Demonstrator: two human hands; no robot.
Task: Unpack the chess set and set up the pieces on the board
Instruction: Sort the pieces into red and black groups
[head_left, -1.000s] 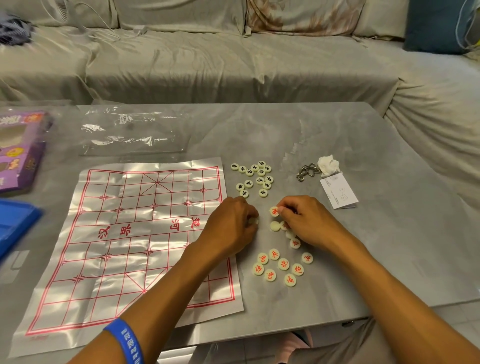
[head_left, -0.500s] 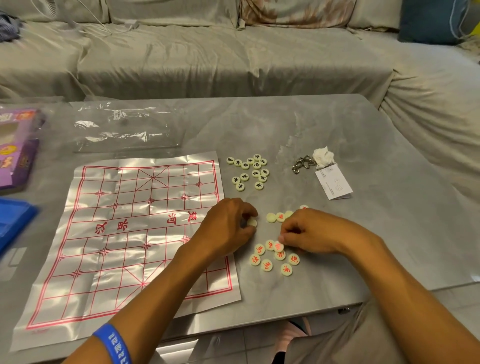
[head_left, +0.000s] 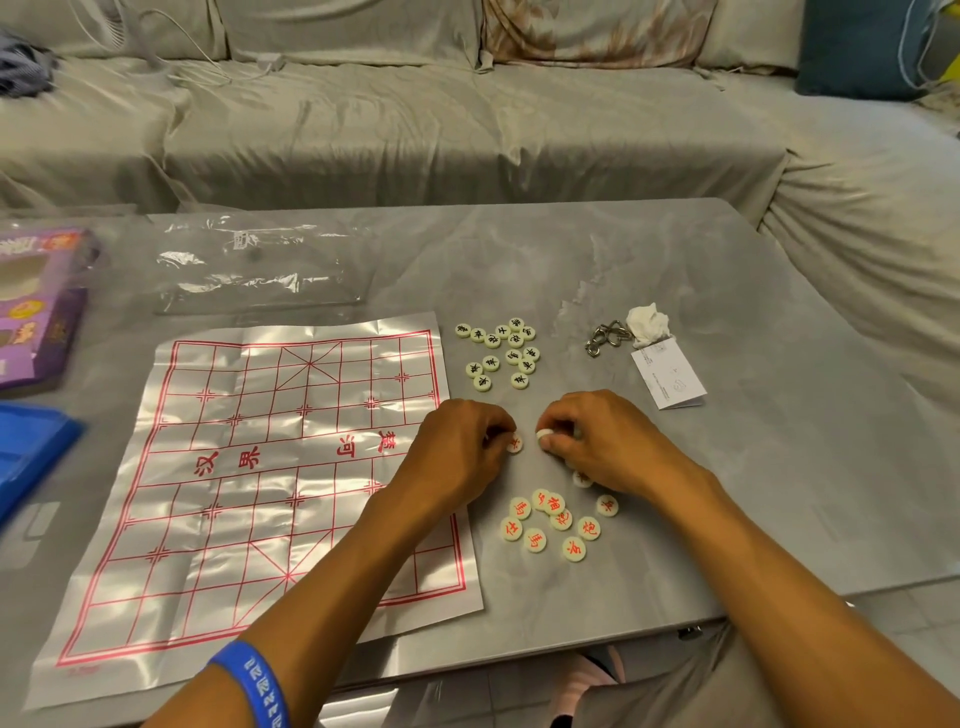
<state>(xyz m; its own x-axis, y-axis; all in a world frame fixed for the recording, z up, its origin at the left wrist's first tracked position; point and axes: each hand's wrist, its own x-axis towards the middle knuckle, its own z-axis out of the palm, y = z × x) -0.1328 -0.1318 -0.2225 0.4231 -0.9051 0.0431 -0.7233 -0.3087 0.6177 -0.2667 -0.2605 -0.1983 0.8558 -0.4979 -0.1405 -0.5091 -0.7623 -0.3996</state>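
Sorting is occupying both hands beside the board (head_left: 249, 467) on the table (head_left: 727, 519): the left hand (head_left: 457, 452) is pinching a red piece (head_left: 515, 443), the right hand (head_left: 602, 441) another disc (head_left: 543, 434), its fingers curled, probably turning faces up.

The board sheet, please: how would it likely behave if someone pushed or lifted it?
The board looks like thin glossy film, creased and wavy, so it would probably flop when lifted. It likely weighs little and may slide on the smooth table, since no pieces hold it down.
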